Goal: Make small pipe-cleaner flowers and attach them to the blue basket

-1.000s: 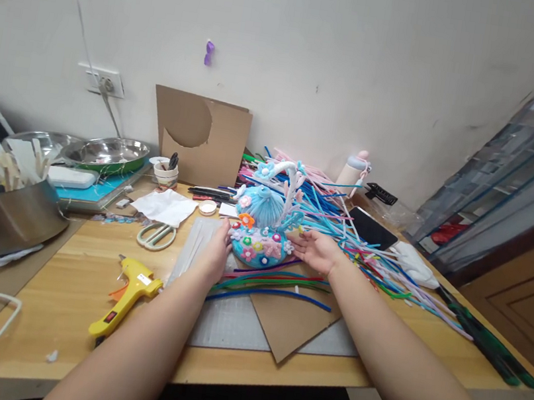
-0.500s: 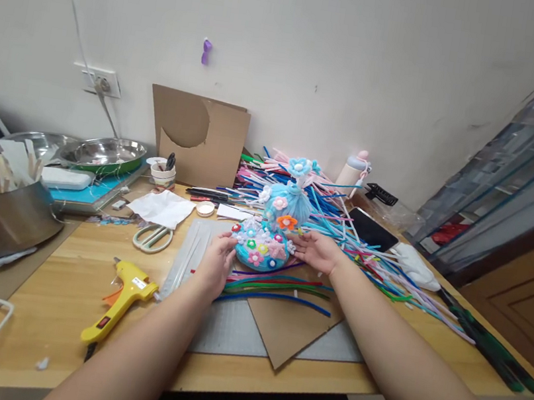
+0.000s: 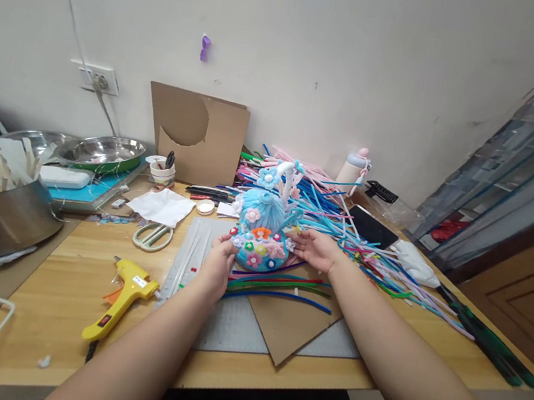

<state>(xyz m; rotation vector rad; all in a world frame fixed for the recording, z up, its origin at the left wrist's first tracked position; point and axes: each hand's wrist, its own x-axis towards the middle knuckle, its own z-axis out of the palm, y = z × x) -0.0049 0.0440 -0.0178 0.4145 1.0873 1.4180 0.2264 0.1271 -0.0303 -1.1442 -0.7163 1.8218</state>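
A blue fuzzy ornament of pipe cleaners stands in front of me, its rounded base covered with small coloured flowers. Its blue, tufted upper part leans left and forward over the base, with a white curved stem and blue flower above. My left hand grips the left side of the base with curled fingers. From the right, my right hand holds the base's edge with its fingertips, the palm turned inward. Several loose pipe cleaners lie in front, across a cardboard piece and a grey cutting mat.
A yellow glue gun and scissors lie on the left. Behind the ornament spreads a heap of pipe cleaners, with a bottle beyond. Cardboard sheets lean on the wall; a metal pot holds sticks.
The ornament's upper part has swung left and forward over its base, bringing the white curved stem into view. The base and both hands stay in nearly the same place.
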